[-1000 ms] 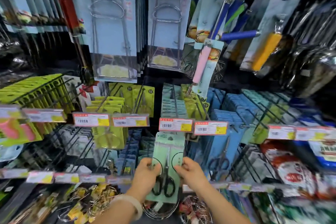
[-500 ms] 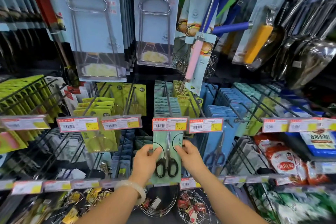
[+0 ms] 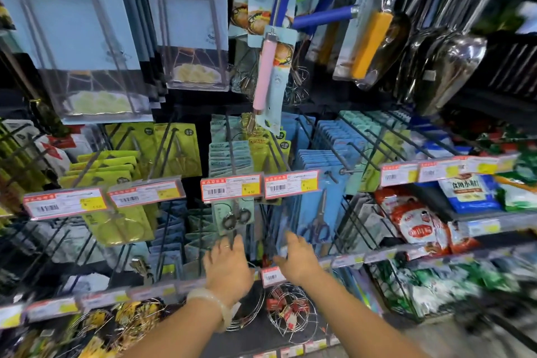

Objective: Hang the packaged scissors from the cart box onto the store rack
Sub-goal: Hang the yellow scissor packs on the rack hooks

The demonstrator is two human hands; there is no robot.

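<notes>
The green-carded packaged scissors are hanging on a rack peg at frame centre, just under a price tag. Below them, the left hand and right hand are hovering open-fingered, gripping nothing and clear of the pack.

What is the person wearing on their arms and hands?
Both arms are bare, with no sleeves in view and no gloves. The left hand has a thin ring on one finger, and a pale, milky bangle circles the left wrist. The right hand and its wrist wear nothing that shows.
</notes>
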